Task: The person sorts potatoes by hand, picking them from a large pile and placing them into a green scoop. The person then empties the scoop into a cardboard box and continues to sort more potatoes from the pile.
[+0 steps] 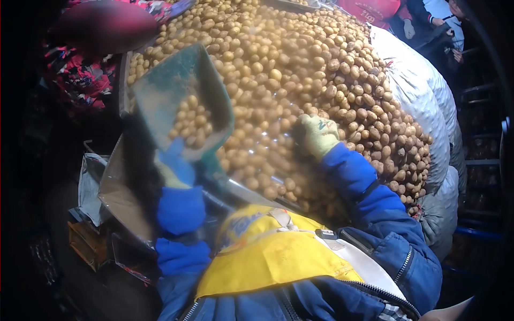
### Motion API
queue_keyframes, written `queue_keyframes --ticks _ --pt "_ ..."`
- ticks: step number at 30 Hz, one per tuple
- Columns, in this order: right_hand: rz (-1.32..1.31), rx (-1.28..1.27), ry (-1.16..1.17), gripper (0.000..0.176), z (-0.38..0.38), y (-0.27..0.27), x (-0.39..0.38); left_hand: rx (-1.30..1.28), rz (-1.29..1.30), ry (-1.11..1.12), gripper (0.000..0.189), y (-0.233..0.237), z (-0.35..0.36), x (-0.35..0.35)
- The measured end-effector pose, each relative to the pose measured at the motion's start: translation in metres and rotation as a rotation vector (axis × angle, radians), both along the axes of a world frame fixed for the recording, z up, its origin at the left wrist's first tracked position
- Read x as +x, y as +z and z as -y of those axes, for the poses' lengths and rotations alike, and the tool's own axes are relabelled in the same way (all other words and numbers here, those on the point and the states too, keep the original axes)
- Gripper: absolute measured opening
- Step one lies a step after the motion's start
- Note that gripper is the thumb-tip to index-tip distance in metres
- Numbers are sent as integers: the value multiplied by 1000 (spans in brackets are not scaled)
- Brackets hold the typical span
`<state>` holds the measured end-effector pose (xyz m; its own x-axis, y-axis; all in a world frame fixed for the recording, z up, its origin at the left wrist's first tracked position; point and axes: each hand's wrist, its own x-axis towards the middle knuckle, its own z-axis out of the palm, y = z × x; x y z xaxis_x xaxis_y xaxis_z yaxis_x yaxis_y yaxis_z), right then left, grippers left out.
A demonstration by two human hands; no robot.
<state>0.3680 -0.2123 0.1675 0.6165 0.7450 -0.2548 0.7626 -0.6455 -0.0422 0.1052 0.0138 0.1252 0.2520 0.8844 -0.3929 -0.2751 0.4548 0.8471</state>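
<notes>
My left hand, in a blue and yellow glove, grips the near edge of a green plastic scoop. The scoop is tilted, and a cluster of small potatoes lies inside it; motion blurs this side. My right hand, in a pale yellow glove, is curled at the potato heap. Its fingertips are hidden, so what they hold does not show. Between the two hands, blurred potatoes lie over a shiny surface.
White sacks line the heap's right side. A brown open bag hangs at left, beside a pale bag. A person in red stands at the far side; another in patterned clothing is at left.
</notes>
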Motion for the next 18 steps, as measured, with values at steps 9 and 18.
queue_keyframes --ticks 9,18 --pt "-161 37 -100 23 -13 40 4 22 24 -5 37 -11 -3 -2" --pt "59 -211 83 19 -38 18 25 45 77 13 43 -17 -2 -3"
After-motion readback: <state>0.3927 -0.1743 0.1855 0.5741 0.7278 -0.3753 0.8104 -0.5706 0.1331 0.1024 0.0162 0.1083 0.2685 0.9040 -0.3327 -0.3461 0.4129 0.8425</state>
